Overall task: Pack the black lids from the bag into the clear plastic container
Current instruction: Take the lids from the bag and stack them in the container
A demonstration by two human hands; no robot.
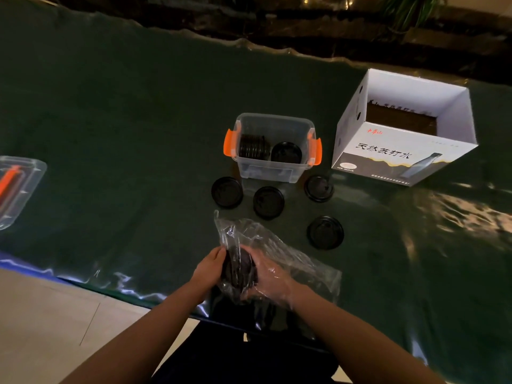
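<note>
With the left hand (211, 268) gripping the bag (279, 259) from outside and the right hand (270, 275) inside it clasping a stack of lids (240, 268), it seems best to pin the bag while drawing the stack toward the container (273, 146).

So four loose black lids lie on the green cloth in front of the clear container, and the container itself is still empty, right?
Not empty. The head view shows the clear container already holding black lids: a stack on edge and one lying flat. The four loose lids on the green cloth are right.
</note>
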